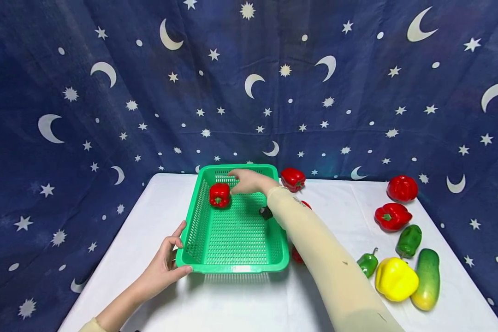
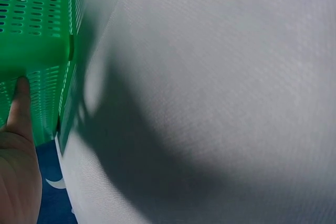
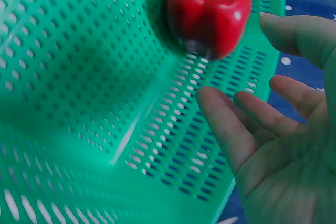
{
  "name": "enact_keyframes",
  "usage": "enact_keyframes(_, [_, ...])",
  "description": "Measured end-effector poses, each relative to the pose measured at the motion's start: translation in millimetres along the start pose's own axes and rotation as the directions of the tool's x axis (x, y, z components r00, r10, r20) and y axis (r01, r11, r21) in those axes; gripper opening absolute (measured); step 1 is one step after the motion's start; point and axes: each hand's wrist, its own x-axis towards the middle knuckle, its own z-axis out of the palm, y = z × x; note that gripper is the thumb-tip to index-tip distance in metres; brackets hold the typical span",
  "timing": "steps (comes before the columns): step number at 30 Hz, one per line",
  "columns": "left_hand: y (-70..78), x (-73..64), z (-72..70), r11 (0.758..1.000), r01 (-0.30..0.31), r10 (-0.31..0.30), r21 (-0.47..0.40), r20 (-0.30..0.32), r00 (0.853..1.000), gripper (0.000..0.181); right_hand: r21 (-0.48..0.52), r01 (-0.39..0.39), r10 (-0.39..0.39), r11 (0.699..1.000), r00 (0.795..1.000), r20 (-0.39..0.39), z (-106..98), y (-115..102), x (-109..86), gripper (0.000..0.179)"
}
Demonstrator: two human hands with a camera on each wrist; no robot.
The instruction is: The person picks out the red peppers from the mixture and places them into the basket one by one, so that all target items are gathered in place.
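Note:
A green plastic basket point(image 1: 236, 268) with slotted walls stands on the white-covered table. My left hand point(image 1: 163, 267) holds its near left corner, thumb at the front rim and fingers along the left side. The left wrist view shows one digit of that hand against the basket wall point(image 2: 31, 53). Inside, towards the far left, sits a red bell pepper point(image 1: 219, 195) with a green stem. My right hand point(image 1: 249, 181) reaches over the basket just right of this pepper. In the right wrist view its fingers point(image 3: 226, 124) are spread and apart from the pepper point(image 3: 210, 17).
Right of the basket lies a red bell pepper point(image 1: 293, 179); other red things are partly hidden by my right sleeve point(image 1: 328, 249). Farther right are two red peppers point(image 1: 392, 217), two green peppers point(image 1: 409, 240), a yellow bell pepper point(image 1: 396, 279) and an oblong green-yellow fruit point(image 1: 427, 276). A starry curtain point(image 1: 249, 115) hangs behind.

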Motion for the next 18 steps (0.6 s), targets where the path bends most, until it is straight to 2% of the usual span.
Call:
enact_keyframes(11, [-2.0, -1.3, -0.1, 1.000, 0.001, -0.001, 0.000, 0.001, 1.000, 0.046, -0.064, 0.087, -0.090, 0.994, 0.995, -0.038, -23, -1, -35.7, 0.059])
enact_keyframes(18, [-1.3, -2.0, -0.3, 1.000, 0.004, -0.004, 0.020, 0.000, 1.000, 0.046, -0.053, 0.131, -0.134, 0.990, 0.989, -0.057, -37, -3, -67.1, 0.056])
